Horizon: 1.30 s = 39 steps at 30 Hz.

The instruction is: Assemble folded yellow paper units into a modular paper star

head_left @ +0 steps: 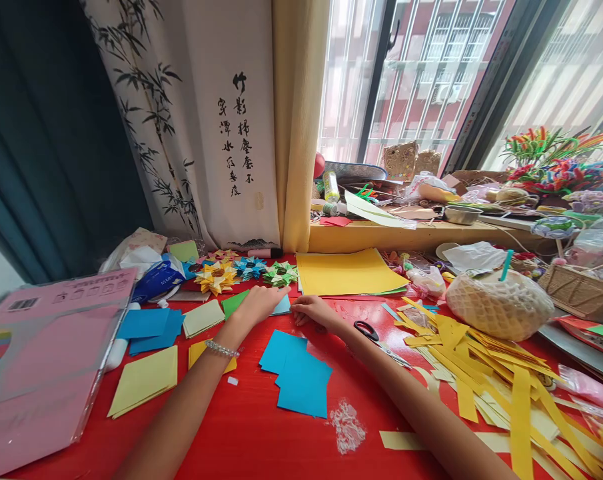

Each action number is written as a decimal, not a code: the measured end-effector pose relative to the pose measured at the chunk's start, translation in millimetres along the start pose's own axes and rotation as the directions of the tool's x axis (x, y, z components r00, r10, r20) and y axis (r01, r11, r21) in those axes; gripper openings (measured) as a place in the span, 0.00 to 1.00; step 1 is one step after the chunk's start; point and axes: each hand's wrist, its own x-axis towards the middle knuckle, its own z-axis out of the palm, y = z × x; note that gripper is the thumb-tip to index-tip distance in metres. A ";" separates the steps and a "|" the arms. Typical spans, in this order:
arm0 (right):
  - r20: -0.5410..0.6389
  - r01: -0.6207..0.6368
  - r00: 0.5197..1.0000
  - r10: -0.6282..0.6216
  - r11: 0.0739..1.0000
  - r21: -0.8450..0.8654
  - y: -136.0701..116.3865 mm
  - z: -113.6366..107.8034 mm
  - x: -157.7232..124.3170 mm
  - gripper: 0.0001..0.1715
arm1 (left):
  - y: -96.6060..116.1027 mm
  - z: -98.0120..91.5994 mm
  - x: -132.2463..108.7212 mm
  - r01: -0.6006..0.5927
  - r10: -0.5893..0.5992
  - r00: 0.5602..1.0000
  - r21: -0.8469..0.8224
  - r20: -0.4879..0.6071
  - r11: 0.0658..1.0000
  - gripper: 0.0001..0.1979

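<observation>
A small light blue piece of paper (282, 305) lies on the red table between my two hands. My left hand (262, 303) is closed over its upper left side, fingers bent and partly hidden. At its right edge my right hand (312, 311) has curled fingers pinching the paper. Beside my left hand is a green paper square (234, 303). Below my hands lie several bright blue paper squares (304, 380) in overlapping stacks. Folded paper flowers (216, 275) in yellow, blue and green sit behind my left hand.
Black-handled scissors (376, 340) lie right of my right forearm, near a heap of yellow paper strips (474, 363). Large yellow sheets (348, 272) lie behind. A pink paper pack (56, 367) is at left, a net-wrapped fruit (498, 303) at right. Pale yellow squares (146, 380) lie left.
</observation>
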 end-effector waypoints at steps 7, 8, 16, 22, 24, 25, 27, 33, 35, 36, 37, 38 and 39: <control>-0.197 -0.004 0.980 0.031 0.990 0.138 -7.6 5.5 -3.4 0.21 | -6.7 -21.5 3.0 0.140 -0.315 0.930 -0.606 -0.192 0.783 0.16; -0.236 0.009 0.971 0.030 0.986 0.164 -11.0 7.0 -4.5 0.23 | -5.8 -22.6 4.4 0.130 -0.361 0.915 -0.718 -0.178 0.684 0.16; -0.071 0.028 0.997 -0.011 0.969 0.246 -42.0 24.0 -45.6 0.23 | 32.9 -3.7 -23.4 0.115 -0.420 0.907 -0.983 0.044 0.146 0.26; 0.014 0.009 1.000 -0.015 0.951 0.309 -26.7 28.1 -96.3 0.20 | 70.4 -3.7 -73.3 0.128 -0.294 0.926 -0.928 0.239 -0.350 0.23; 0.008 0.045 0.999 -0.051 0.934 0.354 -17.5 28.8 -105.1 0.21 | 77.2 -5.1 -80.2 0.139 -0.231 0.936 -0.880 0.266 -0.454 0.21; 0.015 0.063 0.997 -0.074 0.926 0.371 -13.2 29.3 -107.4 0.21 | 79.6 -5.6 -81.9 0.133 -0.209 0.943 -0.867 0.260 -0.480 0.21; 0.042 0.082 0.993 -0.107 0.916 0.392 -6.3 30.7 -109.1 0.20 | 82.6 -6.4 -83.4 0.113 -0.179 0.956 -0.855 0.233 -0.507 0.18; 0.039 0.103 0.991 -0.126 0.926 0.363 -0.1 32.0 -106.8 0.20 | 84.7 -7.3 -86.3 0.129 -0.196 0.948 -0.867 0.250 -0.482 0.15; 0.027 0.110 0.991 -0.128 0.929 0.353 -0.4 31.6 -107.0 0.20 | 84.3 -6.7 -86.4 0.122 -0.228 0.939 -0.870 0.258 -0.478 0.14; 0.028 0.111 0.991 -0.129 0.930 0.351 -0.6 31.4 -107.3 0.20 | 83.9 -6.3 -86.2 0.121 -0.236 0.936 -0.869 0.261 -0.481 0.14; 0.031 0.110 0.991 -0.129 0.930 0.351 -0.7 31.3 -107.8 0.20 | 83.5 -5.9 -86.0 0.122 -0.238 0.935 -0.867 0.264 -0.483 0.14; 0.033 0.109 0.991 -0.128 0.931 0.349 -0.8 31.3 -108.3 0.20 | 83.2 -5.6 -85.8 0.125 -0.235 0.935 -0.866 0.266 -0.484 0.14; 0.035 0.106 0.991 -0.126 0.931 0.349 -0.9 31.2 -108.9 0.20 | 83.0 -5.3 -85.7 0.131 -0.229 0.935 -0.865 0.270 -0.485 0.14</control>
